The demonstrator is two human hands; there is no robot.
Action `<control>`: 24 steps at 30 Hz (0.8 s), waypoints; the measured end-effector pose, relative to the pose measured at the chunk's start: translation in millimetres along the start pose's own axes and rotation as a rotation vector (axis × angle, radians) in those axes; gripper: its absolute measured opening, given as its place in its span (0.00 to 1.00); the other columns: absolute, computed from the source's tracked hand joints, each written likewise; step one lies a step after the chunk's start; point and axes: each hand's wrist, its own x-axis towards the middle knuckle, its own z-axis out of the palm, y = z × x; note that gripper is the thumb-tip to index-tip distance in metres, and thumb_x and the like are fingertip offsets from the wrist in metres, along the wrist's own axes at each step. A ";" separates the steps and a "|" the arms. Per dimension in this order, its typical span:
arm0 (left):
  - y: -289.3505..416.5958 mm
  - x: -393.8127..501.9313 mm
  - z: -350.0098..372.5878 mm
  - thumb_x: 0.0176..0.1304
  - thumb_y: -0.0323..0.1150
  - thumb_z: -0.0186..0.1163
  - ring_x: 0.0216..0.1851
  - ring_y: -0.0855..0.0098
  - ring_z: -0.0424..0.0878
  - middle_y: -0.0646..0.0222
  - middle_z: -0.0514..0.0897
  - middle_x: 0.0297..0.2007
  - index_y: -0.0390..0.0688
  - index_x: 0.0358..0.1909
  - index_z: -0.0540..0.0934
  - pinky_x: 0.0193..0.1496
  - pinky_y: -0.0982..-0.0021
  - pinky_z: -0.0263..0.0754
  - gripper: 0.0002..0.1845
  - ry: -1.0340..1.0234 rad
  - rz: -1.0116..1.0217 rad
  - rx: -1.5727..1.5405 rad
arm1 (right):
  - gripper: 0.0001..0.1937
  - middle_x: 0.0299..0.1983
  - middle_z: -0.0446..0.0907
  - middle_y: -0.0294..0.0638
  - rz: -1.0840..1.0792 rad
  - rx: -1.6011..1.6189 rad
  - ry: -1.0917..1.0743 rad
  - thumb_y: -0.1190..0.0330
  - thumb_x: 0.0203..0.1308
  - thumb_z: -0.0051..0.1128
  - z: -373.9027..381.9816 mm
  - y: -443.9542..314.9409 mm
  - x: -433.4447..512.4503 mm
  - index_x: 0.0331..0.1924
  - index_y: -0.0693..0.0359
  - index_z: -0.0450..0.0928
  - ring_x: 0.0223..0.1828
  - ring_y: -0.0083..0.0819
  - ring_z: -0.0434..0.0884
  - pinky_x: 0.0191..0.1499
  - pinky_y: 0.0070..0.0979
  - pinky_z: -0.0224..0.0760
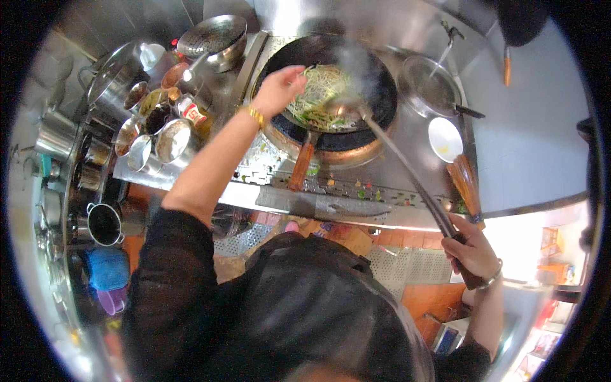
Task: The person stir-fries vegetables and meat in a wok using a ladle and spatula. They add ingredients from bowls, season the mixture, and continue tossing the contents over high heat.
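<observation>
A black wok [343, 140] sits on the stove, with a wooden handle [301, 168] pointing towards me. Pale bean sprouts [324, 81] and green vegetable pieces fill its left part, and steam rises from them. My left hand [281, 90] is over the wok's left side, beside the sprouts, its fingers curled; whether it holds anything is unclear. In my right hand [470, 250] is the dark grip of a long-handled metal ladle [405, 167]. The ladle's bowl [342, 106] rests among the food, partly blurred by steam.
Several metal seasoning bowls [173, 141] and a glass bottle [192, 111] stand left of the wok, below a perforated strainer [212, 36]. At right are a round mesh strainer [429, 86], a white bowl [445, 139] and a bamboo wok brush [463, 186]. Food scraps litter the counter's front edge.
</observation>
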 end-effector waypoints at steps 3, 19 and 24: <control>-43.5 -34.9 6.1 0.63 0.38 0.55 0.42 0.73 0.79 0.66 0.76 0.47 0.38 0.59 0.62 0.41 0.74 0.76 0.26 0.023 -0.192 -0.324 | 0.22 0.18 0.67 0.33 0.131 -0.212 -0.061 0.69 0.57 0.52 29.4 -52.4 46.5 0.57 0.62 0.65 0.14 0.21 0.68 0.16 0.22 0.63; -95.7 -126.4 73.3 0.59 0.35 0.59 0.22 0.79 0.70 0.76 0.73 0.25 0.45 0.38 0.72 0.27 0.76 0.68 0.09 -0.305 -0.798 -1.290 | 0.19 0.27 0.76 0.56 -0.130 -0.242 0.151 0.65 0.59 0.46 85.6 -11.4 121.3 0.54 0.61 0.62 0.31 0.52 0.78 0.36 0.39 0.69; -95.8 -119.4 74.1 0.60 0.30 0.55 0.18 0.83 0.62 0.80 0.67 0.19 0.47 0.27 0.67 0.23 0.79 0.59 0.07 -0.434 -0.878 -1.564 | 0.26 0.20 0.70 0.35 -0.217 -0.226 0.041 0.68 0.56 0.51 91.1 -15.4 85.5 0.59 0.63 0.61 0.16 0.20 0.70 0.20 0.21 0.65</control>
